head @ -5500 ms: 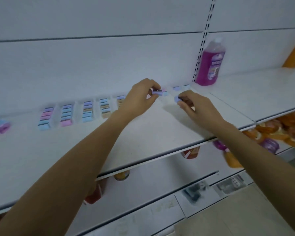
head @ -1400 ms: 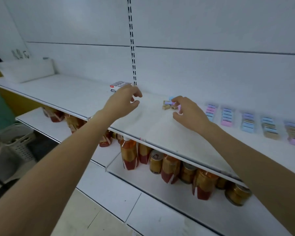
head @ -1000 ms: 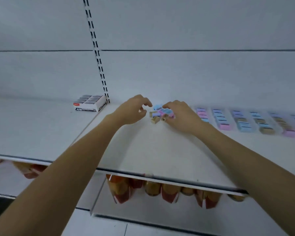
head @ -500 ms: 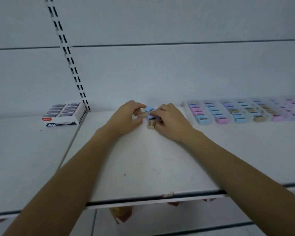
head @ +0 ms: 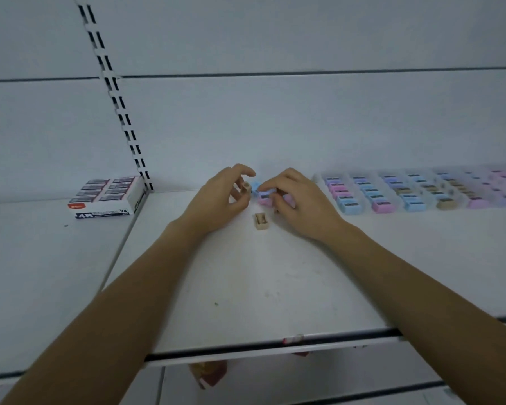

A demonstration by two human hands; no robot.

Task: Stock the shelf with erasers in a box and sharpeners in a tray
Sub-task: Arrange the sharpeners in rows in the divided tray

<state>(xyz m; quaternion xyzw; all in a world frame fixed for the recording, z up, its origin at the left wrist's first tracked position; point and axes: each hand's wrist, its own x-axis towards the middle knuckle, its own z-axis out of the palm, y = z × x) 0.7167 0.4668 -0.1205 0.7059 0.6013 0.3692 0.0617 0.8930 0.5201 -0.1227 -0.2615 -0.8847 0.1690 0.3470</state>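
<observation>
Reaching over the white shelf (head: 275, 287), we bring both hands close together near its back edge. Our left hand (head: 216, 200) pinches a small tan sharpener (head: 247, 187) between thumb and curled fingers, lifted just clear of the shelf surface. Our right hand (head: 301, 203) curls its fingers over a cluster of blue and pink sharpeners (head: 263, 196), with the fingertips on top of them; we cannot tell whether that cluster rests on the shelf or is raised a little. The two hands are nearly touching at the fingertips.

A second tan sharpener (head: 261, 221) lies alone on the shelf, just in front of the gap between our hands, blade side up.

To our right, a clear tray (head: 318, 179) stands against the back panel (head: 304, 127), filled with rows of pastel sharpeners (head: 351, 204) in blue, pink, purple and tan. To our left, past the slotted upright (head: 120, 106), a white box of erasers (head: 108, 197) sits on the neighbouring shelf section, its top open and two columns of dark-sleeved erasers showing. Below the shelf edge a reddish package (head: 208, 372) is partly visible.
</observation>
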